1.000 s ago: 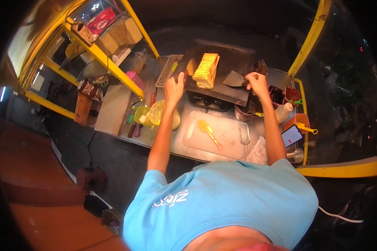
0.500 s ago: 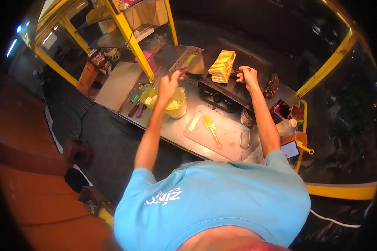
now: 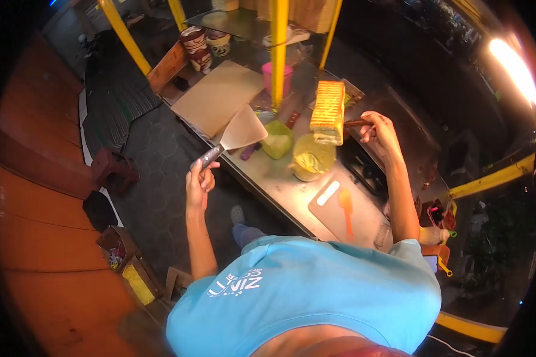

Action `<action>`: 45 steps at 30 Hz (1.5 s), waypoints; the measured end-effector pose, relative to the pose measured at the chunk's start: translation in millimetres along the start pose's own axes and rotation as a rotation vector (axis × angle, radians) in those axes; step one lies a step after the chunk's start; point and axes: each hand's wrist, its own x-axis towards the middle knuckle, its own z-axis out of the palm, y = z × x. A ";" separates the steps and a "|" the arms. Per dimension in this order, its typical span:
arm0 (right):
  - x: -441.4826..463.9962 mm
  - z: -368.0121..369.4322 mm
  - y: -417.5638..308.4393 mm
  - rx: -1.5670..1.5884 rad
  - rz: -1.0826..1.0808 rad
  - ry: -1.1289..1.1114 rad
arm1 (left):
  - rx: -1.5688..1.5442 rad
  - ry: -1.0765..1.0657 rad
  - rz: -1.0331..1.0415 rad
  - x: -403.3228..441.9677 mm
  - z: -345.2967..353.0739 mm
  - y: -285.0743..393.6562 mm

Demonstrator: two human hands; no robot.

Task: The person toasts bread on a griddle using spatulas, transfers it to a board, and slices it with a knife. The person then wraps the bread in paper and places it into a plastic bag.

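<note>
Head camera: what is taking up the most room in front of you?

— The steel-topped counter [image 3: 275, 189] is running aslant before you, with the cardboard sheet [image 3: 217, 98] lying on its left part and the pale cutting board [image 3: 329, 217] lying closer to you.

And where is the toasted bread stack [image 3: 329, 108]?

— It is showing closer to your right hand [image 3: 380, 134] than to your left hand [image 3: 200, 184], just beyond the yellow tub [image 3: 307, 175] in the view; whether it is touching the rim, nobody is telling from here. Its long axis is running up the view, away from you.

So which hand is holding what?

— Your nearer hand, the right, is curling its fingers about a brown handle [image 3: 354, 123], which is reaching left to the stack. The bread is therefore lying left of those fingers, with the handle bridging the gap; any blade is hiding from view.

And the left?

— Out past the counter's front edge, well apart from the bread, its fingers are wrapping round a wide-bladed scraper [image 3: 244, 129], which is pointing up and right.
</note>
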 end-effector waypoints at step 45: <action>-89.2 75.5 72.6 -0.233 -0.347 1.184 | -0.030 -0.656 -0.416 185.6 -37.3 7.1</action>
